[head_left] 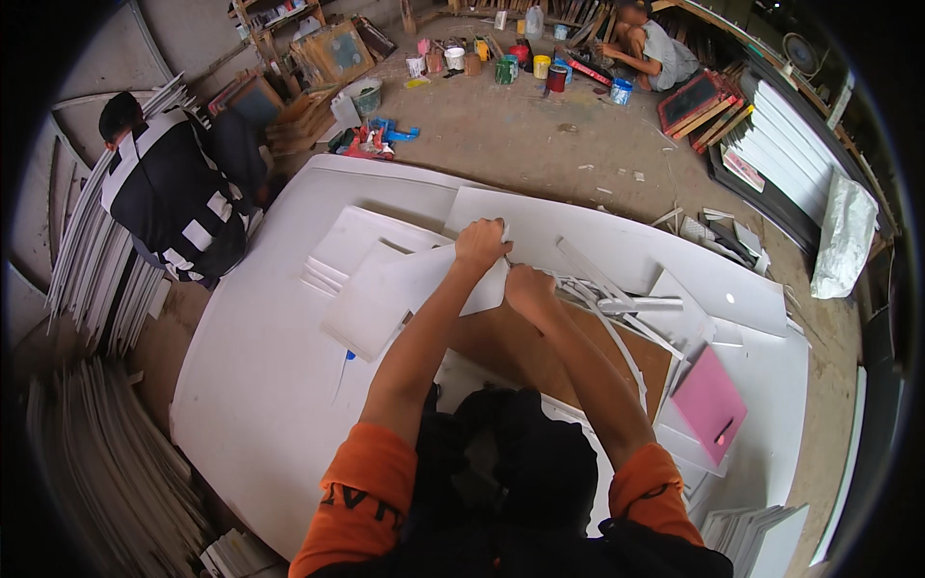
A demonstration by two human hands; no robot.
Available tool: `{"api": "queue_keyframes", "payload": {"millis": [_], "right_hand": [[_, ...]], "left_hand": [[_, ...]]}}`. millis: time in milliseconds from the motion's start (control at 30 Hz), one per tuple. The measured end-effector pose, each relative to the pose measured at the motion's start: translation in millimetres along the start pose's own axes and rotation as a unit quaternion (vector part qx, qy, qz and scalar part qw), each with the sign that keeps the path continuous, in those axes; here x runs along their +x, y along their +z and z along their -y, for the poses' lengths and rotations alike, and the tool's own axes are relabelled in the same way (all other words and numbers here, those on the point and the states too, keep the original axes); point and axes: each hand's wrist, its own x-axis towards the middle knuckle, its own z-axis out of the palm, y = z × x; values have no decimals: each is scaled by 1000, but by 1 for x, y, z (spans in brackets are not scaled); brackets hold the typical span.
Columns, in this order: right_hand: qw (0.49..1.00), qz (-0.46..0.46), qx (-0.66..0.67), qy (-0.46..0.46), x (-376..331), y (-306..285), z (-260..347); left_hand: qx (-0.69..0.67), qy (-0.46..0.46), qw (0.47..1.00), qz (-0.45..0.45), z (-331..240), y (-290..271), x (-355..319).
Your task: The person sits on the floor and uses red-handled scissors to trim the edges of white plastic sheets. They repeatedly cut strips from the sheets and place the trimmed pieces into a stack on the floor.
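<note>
My left hand (482, 243) is closed around the upper corner of a white sheet (438, 279), which is tilted up off the work surface. Close beside it, my right hand (530, 287) makes a fist at the sheet's right edge. What sits inside that fist is hidden; it may be the same edge. Underneath lies a brown board (496, 337). Stacked white panels (371, 241) rest to the left of the sheet, and loose white offcut strips (636, 304) are heaped right of my hands.
A large white board (251, 366) spreads beneath everything. On the right lies a pink pad (708, 400) with a small dark tool on it. A person in black and white (183, 193) bends at the left; another (665, 58) crouches far right. Paint cans (556, 77) stand beyond.
</note>
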Motion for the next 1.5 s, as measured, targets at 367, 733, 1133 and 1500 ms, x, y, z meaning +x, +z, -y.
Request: {"api": "queue_keyframes", "payload": {"millis": [367,733,1133,1500], "right_hand": [[1000,11,4,-4,28,33,-12],[995,-78,54,0,33,50,-22],[997,-12,-57,-51,22,33,-19],[998,17,13,59,47,67,-19]], "left_hand": [[-9,49,999,7,3,5,1],[43,33,998,20,1,3,1],[31,33,999,25,3,3,1],[33,40,999,1,0,6,-3]]}}
